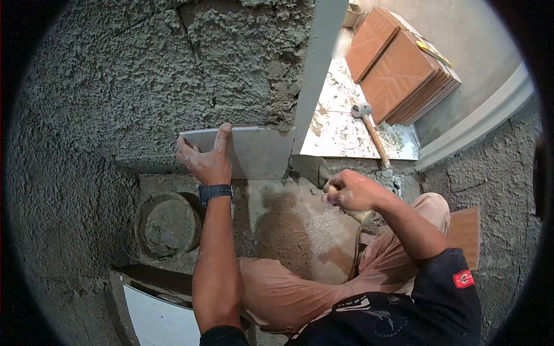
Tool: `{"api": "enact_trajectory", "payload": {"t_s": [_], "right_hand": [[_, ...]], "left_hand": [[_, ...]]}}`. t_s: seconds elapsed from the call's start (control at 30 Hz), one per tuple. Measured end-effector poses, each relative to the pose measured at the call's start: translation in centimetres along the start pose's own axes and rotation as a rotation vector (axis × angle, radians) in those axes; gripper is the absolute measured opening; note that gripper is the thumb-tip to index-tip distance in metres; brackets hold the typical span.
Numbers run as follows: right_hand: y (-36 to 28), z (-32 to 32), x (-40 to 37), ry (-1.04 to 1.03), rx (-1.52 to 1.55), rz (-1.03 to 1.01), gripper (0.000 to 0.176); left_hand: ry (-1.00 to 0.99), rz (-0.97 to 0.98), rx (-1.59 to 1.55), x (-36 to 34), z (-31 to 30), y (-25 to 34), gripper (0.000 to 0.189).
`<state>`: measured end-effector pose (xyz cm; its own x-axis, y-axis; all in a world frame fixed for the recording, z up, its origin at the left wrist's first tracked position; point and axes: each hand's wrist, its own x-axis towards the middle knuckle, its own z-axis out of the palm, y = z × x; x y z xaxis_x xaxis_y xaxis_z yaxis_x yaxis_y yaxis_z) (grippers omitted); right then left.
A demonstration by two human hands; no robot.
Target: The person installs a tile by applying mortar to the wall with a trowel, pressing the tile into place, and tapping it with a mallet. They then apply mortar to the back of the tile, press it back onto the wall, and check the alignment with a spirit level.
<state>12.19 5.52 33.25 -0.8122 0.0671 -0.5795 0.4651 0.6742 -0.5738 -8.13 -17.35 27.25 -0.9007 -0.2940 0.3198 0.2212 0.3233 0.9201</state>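
Observation:
A grey wall tile (259,153) stands upright along the foot of the rough mortared wall (144,69). My left hand (203,162) grips its upper left part, fingers hooked over the top edge. My right hand (355,191) is closed around the handle of a trowel (309,169), whose mortar-smeared blade points left at the tile's lower right corner, beside the door frame (317,69). Wet mortar smears the floor (329,228) below the tile.
A round mortar-caked bucket (196,202) stands left of my left forearm. Through the doorway, a hammer (372,135) lies on the dirty white floor beside stacked brown-backed tiles (398,66). A white tile (158,317) lies at the lower left, and another brown-backed piece (466,233) is behind my knee.

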Motion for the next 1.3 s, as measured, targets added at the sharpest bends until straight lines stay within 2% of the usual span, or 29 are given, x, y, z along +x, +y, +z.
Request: {"api": "enact_trajectory", "payload": {"t_s": [0.23,0.33,0.5,0.57,0.63,0.7,0.83,0.9,1.0,1.13,1.2,1.23,1.3], "right_hand": [[-1.7,-3.8,-6.5,0.081,0.136,-0.033,0.037],[-0.1,-4.4,-8.0,0.089,0.347,-0.174,0.035],[0.4,-3.5,-10.1,0.18,0.362,-0.237,0.031],[3.0,-1.0,-8.0,0.666,0.017,-0.627,0.033],[3.3,-0.2,-7.1,0.733,-0.09,-0.653,0.038],[2.6,0.0,-6.4,0.676,-0.208,-0.485,0.041],[4.1,1.2,-5.0,0.735,-0.334,-0.435,0.041],[5.3,2.0,-5.3,0.741,-0.263,-0.455,0.039],[6.7,4.2,-5.8,0.703,-0.087,-0.462,0.038],[11.2,14.3,-1.5,0.576,0.445,-0.054,0.04],[14.4,19.7,2.9,0.437,0.643,0.0,0.036],[13.7,19.9,3.7,0.429,0.635,-0.004,0.036],[11.2,20.4,5.5,0.205,1.012,0.28,0.029]], "left_hand": [[-0.001,-0.01,0.003,0.0,0.0,-0.1,0.113],[0.006,0.007,-0.03,0.1,0.2,-0.8,0.113],[-0.011,-0.027,-0.022,0.2,0.0,-0.5,0.116],[-0.022,-0.032,-0.024,0.3,0.0,-0.8,0.118],[-0.019,-0.034,0.004,0.4,0.0,-1.0,0.121],[-0.024,-0.034,0.015,0.4,-0.1,-0.7,0.121],[-0.031,-0.052,0.016,0.2,-0.1,-0.4,0.12],[-0.036,-0.051,0.012,0.3,-0.1,-0.7,0.119],[-0.032,-0.051,0.022,0.4,-0.2,-0.7,0.119],[-0.04,-0.068,0.042,0.3,-0.3,-0.3,0.118],[-0.029,-0.063,0.041,0.3,-0.3,-0.3,0.118],[-0.032,-0.054,0.04,0.3,-0.3,-0.3,0.118],[-0.019,-0.048,0.007,0.3,-0.2,-0.5,0.119]]}}
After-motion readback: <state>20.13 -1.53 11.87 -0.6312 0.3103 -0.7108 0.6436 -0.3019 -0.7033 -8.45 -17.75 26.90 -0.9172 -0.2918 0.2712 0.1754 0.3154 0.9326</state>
